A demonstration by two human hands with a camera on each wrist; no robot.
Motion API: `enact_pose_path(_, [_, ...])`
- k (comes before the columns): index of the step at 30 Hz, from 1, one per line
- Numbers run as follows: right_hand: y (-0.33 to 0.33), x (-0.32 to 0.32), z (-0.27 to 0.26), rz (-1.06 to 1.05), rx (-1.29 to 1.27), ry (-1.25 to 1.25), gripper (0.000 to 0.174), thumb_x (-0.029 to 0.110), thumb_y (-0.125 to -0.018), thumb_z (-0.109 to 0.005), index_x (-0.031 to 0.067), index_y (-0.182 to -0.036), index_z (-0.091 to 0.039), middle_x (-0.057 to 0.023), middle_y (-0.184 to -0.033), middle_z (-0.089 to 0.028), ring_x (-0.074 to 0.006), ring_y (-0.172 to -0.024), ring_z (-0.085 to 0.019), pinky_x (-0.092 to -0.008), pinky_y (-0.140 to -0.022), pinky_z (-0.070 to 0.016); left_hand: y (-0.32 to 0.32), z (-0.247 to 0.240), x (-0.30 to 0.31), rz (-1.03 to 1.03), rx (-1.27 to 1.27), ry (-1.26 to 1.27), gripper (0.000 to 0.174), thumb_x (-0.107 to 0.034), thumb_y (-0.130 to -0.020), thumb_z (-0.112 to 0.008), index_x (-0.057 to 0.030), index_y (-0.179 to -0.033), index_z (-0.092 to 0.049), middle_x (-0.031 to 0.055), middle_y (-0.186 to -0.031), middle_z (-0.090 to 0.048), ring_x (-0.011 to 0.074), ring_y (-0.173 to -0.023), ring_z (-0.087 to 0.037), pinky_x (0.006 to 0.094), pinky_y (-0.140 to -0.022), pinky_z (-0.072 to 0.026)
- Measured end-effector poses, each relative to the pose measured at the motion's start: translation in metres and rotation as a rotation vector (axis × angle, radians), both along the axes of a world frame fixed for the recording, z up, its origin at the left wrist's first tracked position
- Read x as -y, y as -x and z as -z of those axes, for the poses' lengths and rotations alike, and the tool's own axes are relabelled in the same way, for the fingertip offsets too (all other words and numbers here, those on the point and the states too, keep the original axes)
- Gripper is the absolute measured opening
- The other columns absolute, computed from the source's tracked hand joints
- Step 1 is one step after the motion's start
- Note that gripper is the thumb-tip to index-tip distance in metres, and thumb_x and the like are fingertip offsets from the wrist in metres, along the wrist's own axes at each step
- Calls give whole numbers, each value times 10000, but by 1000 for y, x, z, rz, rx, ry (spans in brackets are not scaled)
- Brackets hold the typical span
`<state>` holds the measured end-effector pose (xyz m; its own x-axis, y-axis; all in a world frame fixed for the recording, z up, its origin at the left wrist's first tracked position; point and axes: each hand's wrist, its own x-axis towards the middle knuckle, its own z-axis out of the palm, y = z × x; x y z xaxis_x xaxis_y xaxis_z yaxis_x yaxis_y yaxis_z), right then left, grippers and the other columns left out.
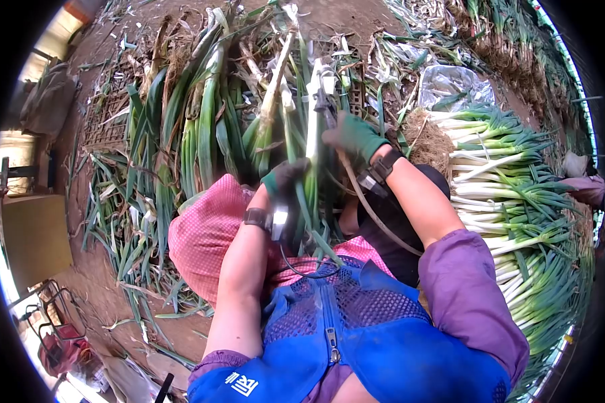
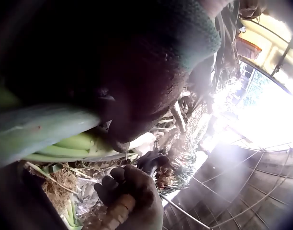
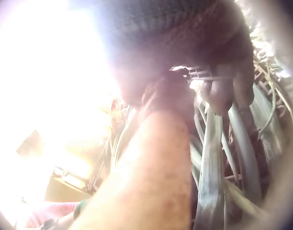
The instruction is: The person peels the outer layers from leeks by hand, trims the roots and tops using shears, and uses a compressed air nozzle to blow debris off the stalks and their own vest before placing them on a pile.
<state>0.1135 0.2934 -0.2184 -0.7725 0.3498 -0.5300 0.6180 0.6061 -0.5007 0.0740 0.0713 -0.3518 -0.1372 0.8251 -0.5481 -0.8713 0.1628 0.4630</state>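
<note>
In the head view my gloved left hand (image 1: 284, 178) grips a long green onion (image 1: 312, 124), its white shank pointing away from me and its green leaves hanging toward my lap. My gloved right hand (image 1: 357, 136), just right of the shank, holds a dark air gun (image 1: 323, 102), its front end close beside the white part. A tan hose (image 1: 366, 201) runs from that hand back toward my body. The left wrist view shows the green leaves (image 2: 46, 132) under the dark left glove (image 2: 151, 67). Close up, the right glove (image 3: 189, 48) wraps the hose end (image 3: 146, 167).
Untrimmed green onions (image 1: 205, 127) lie piled ahead and to the left, over plastic crates (image 1: 107, 117). Cleaned ones with white shanks (image 1: 484, 168) are stacked at the right, near a clear plastic bag (image 1: 454, 84). Leaf scraps litter the ground. A cart (image 1: 54, 309) stands at lower left.
</note>
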Motion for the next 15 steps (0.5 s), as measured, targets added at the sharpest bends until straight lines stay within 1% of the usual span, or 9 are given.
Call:
enact_pose_path(3, [1, -2, -7, 20, 70, 67, 505, 271, -751, -642, -72, -1117, -576, -195, -912, -692, -284, -806, -699, -379, -733, -559, -1, 2, 2, 24, -60, 25, 309, -346, -961, -648, -103, -1152, -645, 4, -986, -704, 134, -859, -683, 345, -797, -579])
enact_pose_path(4, [-2, -1, -10, 13, 102, 97, 506, 265, -751, -639, -71, -1124, -577, -191, -915, -692, -275, -797, -700, -374, -725, -560, -3, -1, 2, 10, -147, 2, 316, -347, -962, -647, -102, -1163, -642, 5, -996, -703, 136, -865, -684, 344, -803, -580])
enact_pose_path(5, [-11, 8, -13, -24, 49, 9, 527, 272, -751, -643, -81, -1138, -579, -234, -959, -692, -330, -857, -703, -395, -778, -558, -5, -6, 2, -4, -235, -22, 323, -348, -963, -646, -102, -1173, -639, 6, -1007, -702, 138, -871, -684, 343, -808, -580])
enact_pose_path(7, [-23, 10, -1, -22, 33, -25, 544, 282, -751, -648, -89, -1141, -577, -266, -987, -686, -371, -912, -696, -410, -826, -548, -6, -6, -1, -24, -167, -67, 347, -353, -962, -648, -100, -1198, -630, 9, -1029, -698, 141, -884, -684, 339, -814, -581])
enact_pose_path(8, [-27, 10, 3, -21, 26, -41, 552, 287, -750, -650, -94, -1142, -576, -282, -1001, -683, -391, -940, -692, -418, -850, -543, -5, -2, -2, -30, -11, -86, 364, -358, -959, -652, -98, -1213, -625, 11, -1040, -696, 141, -891, -682, 337, -815, -581])
enact_pose_path(9, [-31, 5, 4, 57, 56, 15, 576, 311, -751, -657, -107, -1139, -578, -312, -1038, -673, -427, -1003, -672, -432, -902, -522, -5, 0, -3, -34, 143, -103, 381, -363, -957, -655, -97, -1227, -620, 13, -1051, -693, 142, -899, -681, 334, -816, -581])
enact_pose_path(12, [-43, 4, 8, 25, -34, 7, 585, 328, -751, -664, -107, -1133, -583, -317, -1055, -669, -426, -1000, -673, -434, -895, -522, -9, -25, -10, -139, 95, -136, 409, -380, -953, -659, -91, -1238, -613, 26, -1074, -693, 144, -891, -687, 331, -800, -586])
enact_pose_path(13, [-46, 6, 11, 8, -39, -32, 588, 334, -748, -673, -100, -1136, -586, -332, -1066, -661, -438, -1007, -667, -439, -892, -521, -13, -40, -16, -193, 88, -62, 395, -386, -947, -670, -90, -1203, -622, 31, -997, -682, 144, -798, -669, 322, -726, -578])
enact_pose_path(15, [-47, 8, 2, 9, -25, -14, 594, 334, -746, -677, -97, -1142, -581, -335, -1061, -659, -438, -1010, -666, -443, -880, -525, -11, -66, -25, -166, -74, 128, 388, -391, -936, -688, -94, -1177, -623, 23, -943, -661, 132, -738, -629, 309, -678, -546])
